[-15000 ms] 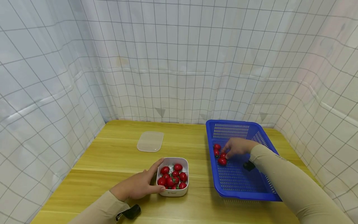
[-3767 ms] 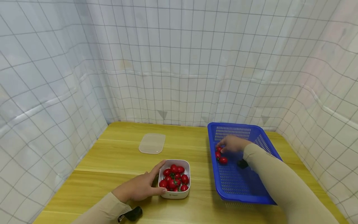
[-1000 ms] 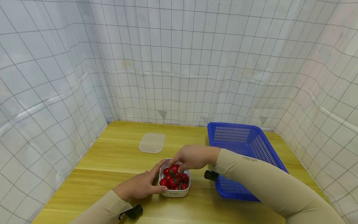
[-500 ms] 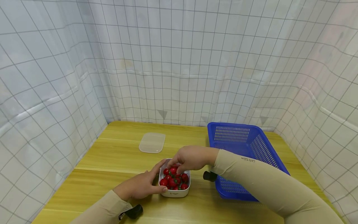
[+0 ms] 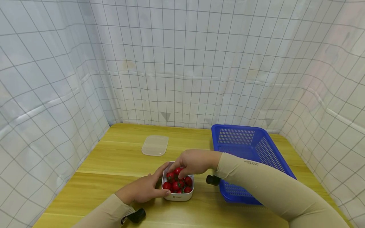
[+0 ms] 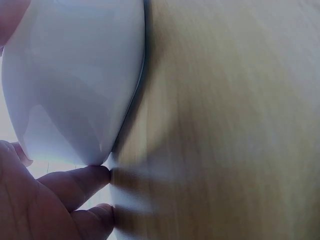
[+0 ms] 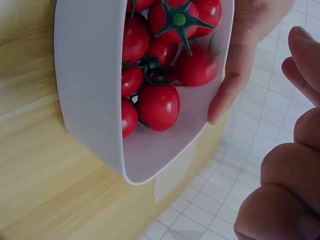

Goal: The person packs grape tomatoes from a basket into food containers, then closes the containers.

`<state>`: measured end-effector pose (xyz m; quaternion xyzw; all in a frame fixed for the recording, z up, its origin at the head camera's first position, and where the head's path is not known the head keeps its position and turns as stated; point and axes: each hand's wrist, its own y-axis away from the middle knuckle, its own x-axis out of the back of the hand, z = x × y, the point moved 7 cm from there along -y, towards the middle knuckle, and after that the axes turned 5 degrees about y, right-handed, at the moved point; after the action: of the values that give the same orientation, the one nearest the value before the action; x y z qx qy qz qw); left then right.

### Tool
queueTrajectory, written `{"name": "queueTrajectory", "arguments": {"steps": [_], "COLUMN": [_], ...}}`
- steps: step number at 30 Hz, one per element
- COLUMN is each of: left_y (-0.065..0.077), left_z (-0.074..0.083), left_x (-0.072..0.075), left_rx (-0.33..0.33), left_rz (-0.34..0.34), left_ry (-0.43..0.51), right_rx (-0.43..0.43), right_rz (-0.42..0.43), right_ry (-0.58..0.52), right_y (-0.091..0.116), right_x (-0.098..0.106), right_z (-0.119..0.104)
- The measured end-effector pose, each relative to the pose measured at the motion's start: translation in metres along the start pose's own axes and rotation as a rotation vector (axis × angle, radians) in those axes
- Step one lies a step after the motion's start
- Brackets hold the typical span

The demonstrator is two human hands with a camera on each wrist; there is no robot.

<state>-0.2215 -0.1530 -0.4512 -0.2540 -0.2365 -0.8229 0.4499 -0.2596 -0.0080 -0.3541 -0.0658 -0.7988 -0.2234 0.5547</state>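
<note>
A white square-cornered container [image 5: 178, 197] holds several red cherry tomatoes [image 7: 159, 106] with green stems. My left hand [image 5: 142, 189] grips it at the left, thumb at the near wall and index finger by the far left corner. In the left wrist view, fingertips [image 6: 100, 175] meet the container's smooth side. Over its far right corner reaches my right hand [image 5: 196, 161], index finger and thumb spread among the tomatoes. The right wrist view shows its other fingers [image 7: 280, 175] bent, with no tomato between them.
A blue perforated basket [image 5: 236, 136] stands at the right; my right sleeve [image 5: 256, 177] hides part of its inside. A flat translucent lid [image 5: 155, 145] lies on the wooden table [image 5: 114, 152] behind the container. White gridded curtains [image 5: 182, 63] enclose the table.
My right hand has come from the basket to the container, where a tomato it held now lies among the others and the tomatoes have shifted. My left hand has stayed at the container.
</note>
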Motion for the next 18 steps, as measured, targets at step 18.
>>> {"name": "queueTrajectory", "arguments": {"steps": [18], "left_y": [0.001], "left_z": [0.000], "left_x": [0.002], "left_rx": [0.017], "left_rz": [0.013], "left_ry": [-0.007], "right_rx": [-0.251], "right_rz": [0.238], "right_ry": [-0.183], "right_y": [0.065], "right_x": [0.033], "right_z": [0.084]}}
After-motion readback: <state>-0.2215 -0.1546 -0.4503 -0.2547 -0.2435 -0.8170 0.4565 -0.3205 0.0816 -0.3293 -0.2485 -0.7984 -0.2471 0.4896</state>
